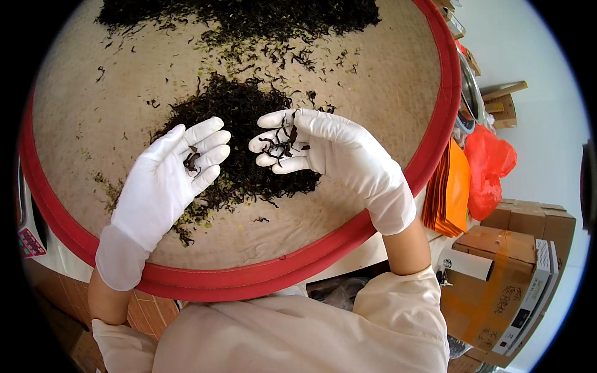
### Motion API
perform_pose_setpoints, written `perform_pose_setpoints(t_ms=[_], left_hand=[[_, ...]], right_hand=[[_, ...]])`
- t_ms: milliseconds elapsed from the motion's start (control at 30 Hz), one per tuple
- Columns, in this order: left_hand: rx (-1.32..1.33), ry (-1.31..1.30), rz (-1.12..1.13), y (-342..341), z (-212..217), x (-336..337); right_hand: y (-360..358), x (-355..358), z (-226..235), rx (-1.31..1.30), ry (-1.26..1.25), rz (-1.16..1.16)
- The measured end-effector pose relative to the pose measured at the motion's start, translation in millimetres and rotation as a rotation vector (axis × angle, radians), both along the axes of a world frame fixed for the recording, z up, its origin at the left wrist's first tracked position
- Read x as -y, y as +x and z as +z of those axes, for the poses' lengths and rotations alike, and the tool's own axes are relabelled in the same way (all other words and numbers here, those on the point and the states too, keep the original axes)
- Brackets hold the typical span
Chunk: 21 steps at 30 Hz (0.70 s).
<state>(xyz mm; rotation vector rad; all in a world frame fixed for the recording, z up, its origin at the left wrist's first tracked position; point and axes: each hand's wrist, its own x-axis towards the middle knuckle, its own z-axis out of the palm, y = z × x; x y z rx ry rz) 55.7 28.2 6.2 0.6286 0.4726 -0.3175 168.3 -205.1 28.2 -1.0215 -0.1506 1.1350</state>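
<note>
A big round woven tray with a red rim (261,281) lies in front of me. Dark dried tea leaves (239,105) form a pile at its middle, and a second pile (249,15) spreads along the far edge. Both hands wear white gloves and hover over the middle pile. My left hand (168,180) has its fingers curled loosely around a few dark leaves. My right hand (311,146) is turned palm toward the left, with a small clump of leaves lying on its fingers.
To the right of the tray are a stack of orange sheets (449,193), a red plastic bag (488,165) and brown cardboard boxes (510,261). A white device (535,292) leans against the boxes. Small yellowish bits dot the tray's surface.
</note>
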Motion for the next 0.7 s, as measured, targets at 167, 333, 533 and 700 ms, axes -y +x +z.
perform_pose_setpoints(t_ms=[167,333,533,700], left_hand=[[-0.005,-0.007,0.000,0.4,-1.5,-0.1],[-0.002,-0.013,-0.001,0.4,-1.0,0.3],[-0.002,-0.040,-0.023,1.7,-1.1,2.5],[0.106,-0.140,-0.118,-2.4,-17.5,-3.8]], right_hand=[[-1.5,-0.9,3.1,-0.067,-0.005,-0.018],[-4.2,-0.2,4.4,0.004,-0.071,-0.005],[-16.3,-5.0,1.7,0.548,-0.302,0.023],[-11.5,-9.7,1.9,1.115,-0.310,-0.113]])
